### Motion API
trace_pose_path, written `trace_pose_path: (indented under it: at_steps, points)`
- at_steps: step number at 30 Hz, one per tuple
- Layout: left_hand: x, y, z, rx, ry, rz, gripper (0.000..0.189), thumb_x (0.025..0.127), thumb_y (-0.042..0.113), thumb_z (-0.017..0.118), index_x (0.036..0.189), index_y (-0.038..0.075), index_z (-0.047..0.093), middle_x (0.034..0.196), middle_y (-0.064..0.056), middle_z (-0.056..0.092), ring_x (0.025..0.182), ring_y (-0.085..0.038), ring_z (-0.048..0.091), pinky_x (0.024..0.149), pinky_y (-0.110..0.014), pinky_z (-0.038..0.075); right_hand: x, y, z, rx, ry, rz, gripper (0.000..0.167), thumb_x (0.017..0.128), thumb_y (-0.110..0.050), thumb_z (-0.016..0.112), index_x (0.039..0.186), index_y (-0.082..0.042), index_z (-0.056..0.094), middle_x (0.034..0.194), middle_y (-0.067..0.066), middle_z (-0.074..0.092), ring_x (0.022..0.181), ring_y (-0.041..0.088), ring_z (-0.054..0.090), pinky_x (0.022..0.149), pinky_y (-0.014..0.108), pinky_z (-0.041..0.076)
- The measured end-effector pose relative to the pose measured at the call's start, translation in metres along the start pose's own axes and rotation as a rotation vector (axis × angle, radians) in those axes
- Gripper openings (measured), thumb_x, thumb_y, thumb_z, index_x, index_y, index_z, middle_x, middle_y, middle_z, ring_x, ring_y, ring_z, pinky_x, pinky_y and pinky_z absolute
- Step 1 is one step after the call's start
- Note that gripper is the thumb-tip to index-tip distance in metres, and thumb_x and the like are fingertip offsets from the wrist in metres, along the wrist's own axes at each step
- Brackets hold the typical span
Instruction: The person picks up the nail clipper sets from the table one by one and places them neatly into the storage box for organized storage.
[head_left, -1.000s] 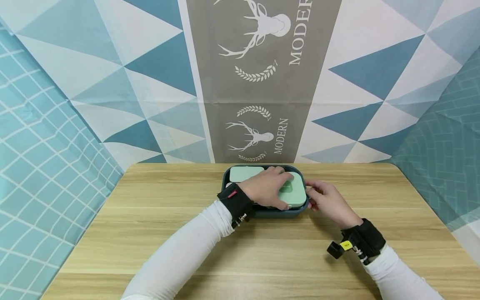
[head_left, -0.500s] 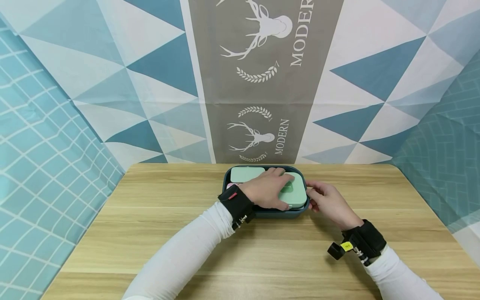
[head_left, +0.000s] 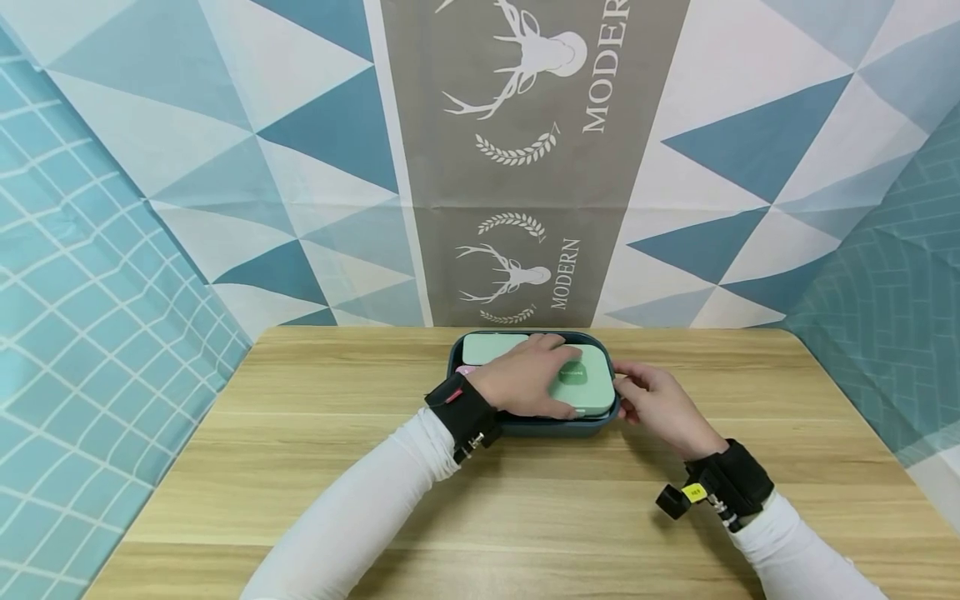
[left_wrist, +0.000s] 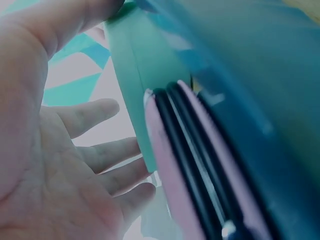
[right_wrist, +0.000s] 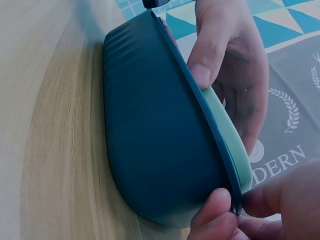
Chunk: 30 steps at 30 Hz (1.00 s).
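A dark blue oval storage bin (head_left: 551,428) stands at the table's far edge. Inside it, at the right, lies a light green rounded case (head_left: 596,383), its top slightly above the rim. My left hand (head_left: 525,379) rests over this case with fingers spread; the thumb touches its front edge. With my right hand (head_left: 663,404) I pinch the bin's right rim between thumb and fingers. A second light green box (head_left: 487,347) sits at the bin's back left. A pink item with black bands (left_wrist: 165,150) stands beside the green case, mostly hidden under my left hand in the head view.
The bin rests on a wooden table (head_left: 337,467). Behind it hangs a patterned cloth (head_left: 510,167) with deer and triangles. Blue tiled cloth (head_left: 82,250) lines the left side. A black camera strap (head_left: 727,479) sits on my right wrist.
My left hand has slid slightly to the left over the green case, uncovering more of its top. The right hand keeps its place on the rim. The bin appears still.
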<state>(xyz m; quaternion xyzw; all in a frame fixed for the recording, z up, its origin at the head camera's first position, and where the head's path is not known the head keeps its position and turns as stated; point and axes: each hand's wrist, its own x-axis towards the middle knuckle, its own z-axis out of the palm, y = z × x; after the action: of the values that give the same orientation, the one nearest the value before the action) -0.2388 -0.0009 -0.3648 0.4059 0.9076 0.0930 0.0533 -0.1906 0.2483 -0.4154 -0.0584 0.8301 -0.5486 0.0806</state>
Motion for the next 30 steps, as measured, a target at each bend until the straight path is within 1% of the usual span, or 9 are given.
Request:
trace_pose_path:
  at_steps: [5,9,11,14,17,20,23,27,30]
  points:
    - [-0.009,-0.004,-0.002,-0.012,0.034,0.018,0.082,0.094,0.052,0.076,0.16,0.014,0.046,0.159,-0.009,0.045,0.146,-0.024,0.04,0.121,-0.034,0.033,0.0,-0.003,0.0,-0.033,0.009,-0.014,0.047,0.115,-0.019,0.048,0.155,0.005,0.046,0.098,0.017,0.06,0.08,0.027,0.062,0.067,0.035,0.056]
    - [-0.018,-0.005,-0.006,-0.026,0.067,0.029,0.081,0.095,0.051,0.075,0.16,0.013,0.047,0.158,-0.009,0.046,0.146,-0.024,0.04,0.121,-0.034,0.033,-0.001,-0.003,0.0,-0.113,0.027,-0.044,0.048,0.113,-0.016,0.049,0.156,0.006,0.045,0.099,0.016,0.061,0.08,0.031,0.063,0.066,0.035,0.055]
    - [-0.023,-0.005,-0.007,-0.032,0.086,0.025,0.08,0.095,0.051,0.075,0.159,0.012,0.047,0.158,-0.009,0.046,0.147,-0.024,0.04,0.122,-0.035,0.033,-0.003,-0.004,-0.001,-0.172,0.037,-0.066,0.049,0.112,-0.014,0.05,0.156,0.006,0.044,0.101,0.016,0.062,0.08,0.032,0.064,0.064,0.033,0.054]
    - [-0.03,-0.005,-0.008,-0.038,0.119,0.012,0.079,0.095,0.051,0.075,0.159,0.013,0.048,0.159,-0.008,0.046,0.148,-0.024,0.04,0.122,-0.037,0.033,-0.007,-0.006,-0.001,-0.285,0.056,-0.103,0.049,0.112,-0.014,0.052,0.156,0.007,0.043,0.107,0.017,0.064,0.082,0.03,0.066,0.064,0.032,0.052]
    - [-0.038,-0.004,-0.01,-0.035,0.159,-0.002,0.079,0.095,0.051,0.076,0.159,0.013,0.048,0.158,-0.007,0.047,0.148,-0.024,0.041,0.122,-0.039,0.033,-0.012,-0.012,-0.002,-0.413,0.09,-0.138,0.051,0.111,-0.016,0.055,0.155,0.007,0.045,0.111,0.016,0.065,0.085,0.026,0.064,0.067,0.033,0.051]
    - [-0.048,-0.004,-0.012,-0.02,0.199,-0.017,0.08,0.094,0.052,0.076,0.158,0.011,0.05,0.157,-0.008,0.049,0.147,-0.025,0.043,0.122,-0.041,0.033,-0.017,-0.02,-0.002,-0.506,0.118,-0.165,0.052,0.11,-0.018,0.057,0.154,0.007,0.046,0.111,0.015,0.065,0.087,0.023,0.061,0.072,0.037,0.05]
    - [-0.057,-0.004,-0.014,-0.005,0.234,-0.04,0.081,0.093,0.053,0.077,0.157,0.011,0.051,0.156,-0.008,0.05,0.147,-0.026,0.043,0.123,-0.043,0.033,-0.022,-0.027,-0.001,-0.554,0.129,-0.187,0.052,0.109,-0.018,0.06,0.154,0.006,0.047,0.11,0.014,0.064,0.086,0.022,0.06,0.073,0.038,0.05]
    - [-0.07,-0.004,-0.016,0.007,0.27,-0.075,0.079,0.094,0.053,0.076,0.156,0.012,0.052,0.155,-0.008,0.051,0.145,-0.027,0.045,0.119,-0.047,0.036,-0.027,-0.036,0.001,-0.603,0.14,-0.217,0.051,0.107,-0.017,0.062,0.152,0.005,0.05,0.108,0.013,0.063,0.084,0.021,0.058,0.071,0.037,0.049]
    - [-0.081,-0.005,-0.019,0.007,0.293,-0.098,0.076,0.095,0.051,0.075,0.155,0.012,0.053,0.155,-0.009,0.051,0.144,-0.028,0.045,0.118,-0.051,0.037,-0.032,-0.043,0.002,-0.631,0.145,-0.238,0.051,0.107,-0.018,0.063,0.152,0.003,0.052,0.11,0.013,0.063,0.086,0.022,0.057,0.07,0.036,0.048]
